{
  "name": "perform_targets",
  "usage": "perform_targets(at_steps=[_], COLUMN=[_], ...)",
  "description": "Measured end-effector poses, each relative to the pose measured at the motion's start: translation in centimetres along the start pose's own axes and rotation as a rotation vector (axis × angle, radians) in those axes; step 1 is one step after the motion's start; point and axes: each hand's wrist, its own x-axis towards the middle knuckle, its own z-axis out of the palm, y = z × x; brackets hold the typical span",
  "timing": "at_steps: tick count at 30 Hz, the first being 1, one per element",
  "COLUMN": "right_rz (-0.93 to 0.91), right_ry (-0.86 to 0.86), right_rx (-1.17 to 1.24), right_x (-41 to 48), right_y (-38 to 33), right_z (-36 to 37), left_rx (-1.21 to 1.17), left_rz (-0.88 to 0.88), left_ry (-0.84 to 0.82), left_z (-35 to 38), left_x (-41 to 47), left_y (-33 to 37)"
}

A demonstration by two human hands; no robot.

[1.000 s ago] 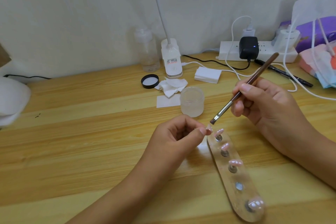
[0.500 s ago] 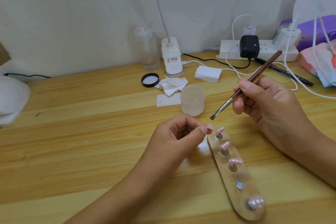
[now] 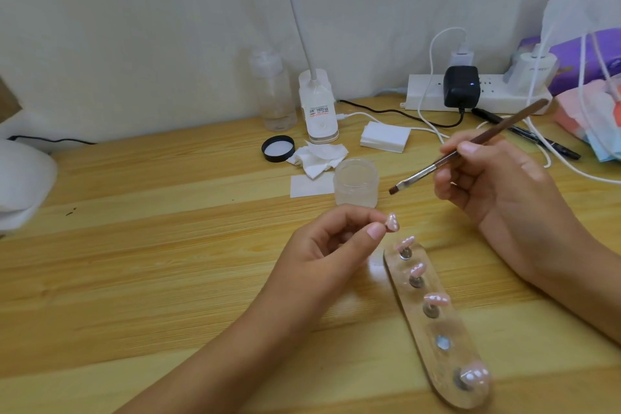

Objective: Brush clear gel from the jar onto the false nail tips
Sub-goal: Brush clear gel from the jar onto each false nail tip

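Note:
My left hand (image 3: 331,245) pinches a small pink false nail tip (image 3: 492,222) between thumb and fingers, just above the far end of a clear oblong holder (image 3: 470,339). Several more pink tips (image 3: 436,299) stand on metal pegs along the holder; one peg is bare. My right hand (image 3: 497,178) grips a brown-handled flat brush (image 3: 437,165), its bristles in the air between the open frosted gel jar (image 3: 356,182) and the held tip, touching neither.
The jar's black lid (image 3: 278,148), crumpled wipes (image 3: 319,158), a stack of white pads (image 3: 385,137), a clear bottle (image 3: 274,94) and a lamp base (image 3: 317,107) sit behind the jar. A power strip (image 3: 423,97) with cables lies back right; a white device (image 3: 20,185) stands at the left edge.
The brush has lifted off the held nail tip and moved up and back toward the jar. My left hand has kept its pinch and raised the tip slightly.

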Motion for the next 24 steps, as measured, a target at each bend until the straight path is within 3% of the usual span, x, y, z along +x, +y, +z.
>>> perform_targets(at_steps=[6, 16, 24], right_rz=[0.052, 0.043, 0.052], right_ry=[-0.062, 0.003, -0.044], right_rx=[0.07, 0.08, 0.01], right_x=[0.41, 0.04, -0.5], right_y=[-0.42, -0.26, -0.59], right_z=[-0.26, 0.21, 0.7], left_rx=[-0.088, 0.009, 0.013], left_rz=[-0.012, -0.013, -0.006], left_ry=[0.043, 0.045, 0.03], left_z=[0.0, 0.03, 0.07], left_x=[0.06, -0.03, 0.04], left_y=[-0.43, -0.54, -0.68])
